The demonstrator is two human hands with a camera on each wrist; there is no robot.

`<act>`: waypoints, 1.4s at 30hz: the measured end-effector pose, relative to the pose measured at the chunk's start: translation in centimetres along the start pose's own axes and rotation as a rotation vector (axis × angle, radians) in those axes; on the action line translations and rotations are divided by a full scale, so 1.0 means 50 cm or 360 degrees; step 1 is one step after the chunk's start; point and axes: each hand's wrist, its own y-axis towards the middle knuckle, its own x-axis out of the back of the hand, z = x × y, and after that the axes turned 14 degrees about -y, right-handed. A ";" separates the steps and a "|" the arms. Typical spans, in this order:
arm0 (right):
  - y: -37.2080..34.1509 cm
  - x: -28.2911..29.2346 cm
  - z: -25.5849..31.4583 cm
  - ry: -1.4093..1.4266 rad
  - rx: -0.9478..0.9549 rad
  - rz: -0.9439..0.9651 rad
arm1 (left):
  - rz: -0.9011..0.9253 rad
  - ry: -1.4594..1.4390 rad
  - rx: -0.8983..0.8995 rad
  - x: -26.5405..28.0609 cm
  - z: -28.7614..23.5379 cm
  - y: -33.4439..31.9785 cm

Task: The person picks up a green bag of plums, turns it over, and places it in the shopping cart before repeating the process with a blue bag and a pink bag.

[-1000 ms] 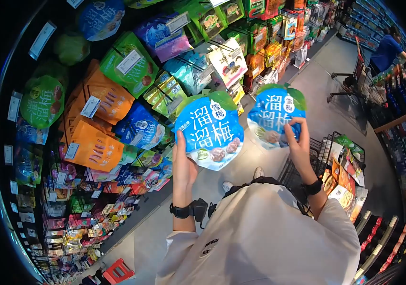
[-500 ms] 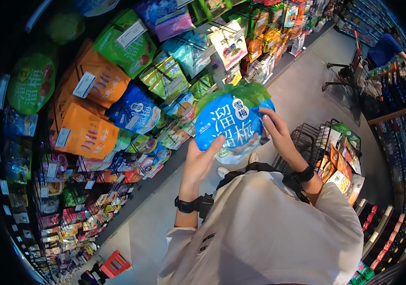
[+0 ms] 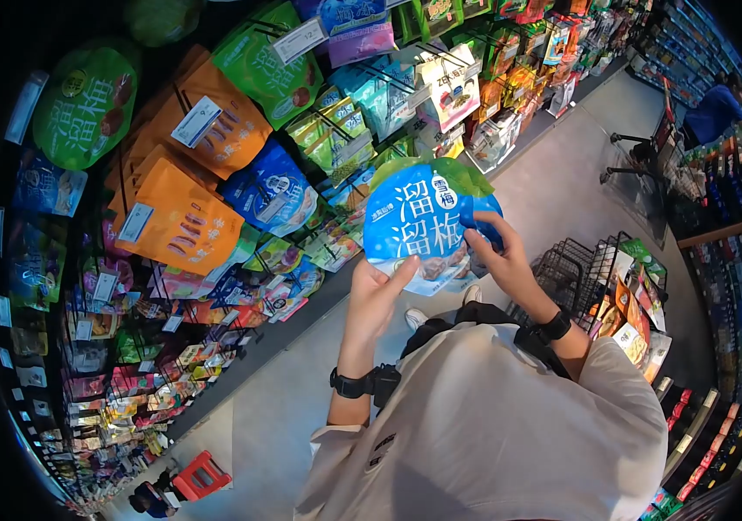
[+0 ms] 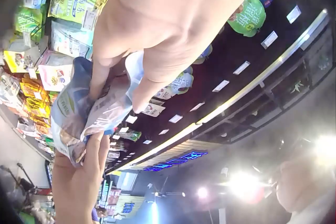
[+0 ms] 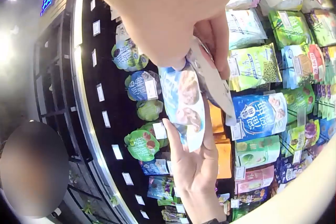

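A blue snack bag [image 3: 414,217] with white lettering and a green leafy top faces up in the head view. My left hand [image 3: 373,300] pinches its lower left edge, thumb on the front. A second blue bag lies against it, mostly hidden, and my right hand [image 3: 507,260] grips the right side with bent fingers. From the left wrist, the bags [image 4: 76,113] show between my left hand [image 4: 152,29] and right hand [image 4: 79,182]. The right wrist view shows two separate bag edges, the blue bag [image 5: 184,100] held from below by my left hand [image 5: 197,174].
Hanging snack bags [image 3: 188,226] fill the rack at left. A wire basket [image 3: 592,282] holding packages is to the right of my right arm. Farther off are a person in blue [image 3: 711,115] beside a cart, and a red object [image 3: 202,475] on the floor.
The two bags, held apart a second ago, have come together, one overlapping the other. Both hands moved closer to each other; since half a second ago the bags have shifted only slightly.
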 end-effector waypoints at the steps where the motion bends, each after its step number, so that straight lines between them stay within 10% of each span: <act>1: 0.002 -0.004 0.003 0.0007 -0.0015 -0.0009 | 0.0008 -0.0028 0.0015 0.005 -0.004 -0.003; 16: 0.000 -0.022 0.025 0.0579 -0.0456 0.0125 | 0.0148 -0.0265 0.0172 0.019 -0.037 -0.017; 42: -0.008 -0.015 -0.022 -0.0072 -0.0087 -0.0001 | -0.0048 -0.0290 0.0161 0.013 -0.002 -0.002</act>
